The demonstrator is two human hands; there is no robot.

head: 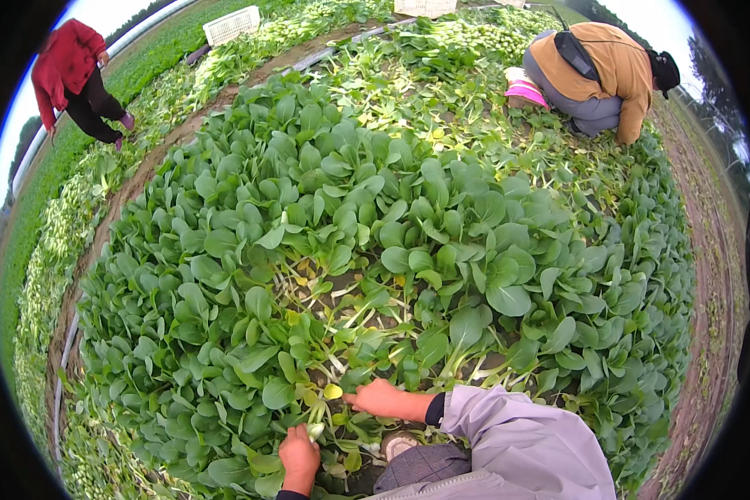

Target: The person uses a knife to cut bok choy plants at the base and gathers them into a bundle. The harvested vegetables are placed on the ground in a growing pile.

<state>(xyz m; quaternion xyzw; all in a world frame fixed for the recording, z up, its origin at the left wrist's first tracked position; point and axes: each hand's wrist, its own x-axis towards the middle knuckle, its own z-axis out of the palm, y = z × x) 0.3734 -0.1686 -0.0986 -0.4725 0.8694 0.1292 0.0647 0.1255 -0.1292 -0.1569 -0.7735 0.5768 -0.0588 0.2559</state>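
Note:
My left hand (pixel 300 451), at the bottom centre, is closed around a leafy green plant (pixel 315 430) whose pale stem base shows beside the thumb. Up and to the right, my right hand (pixel 378 399) reaches left over the plant bed with its finger near a yellow leaf (pixel 332 391); whether it holds anything small is not visible. Dense leafy greens (pixel 206 325) surround both hands. Loose leaves and pale cut stems (pixel 350 319) lie on the soil just beyond them.
My shoe (pixel 400 444) stands on the soil beside my right sleeve. A person in a tan jacket (pixel 606 62) bends over the bed at upper right, near a pink and white object (pixel 525 89). Another person in red (pixel 69 62) walks at upper left. White plastic crates (pixel 232 25) stand at the back.

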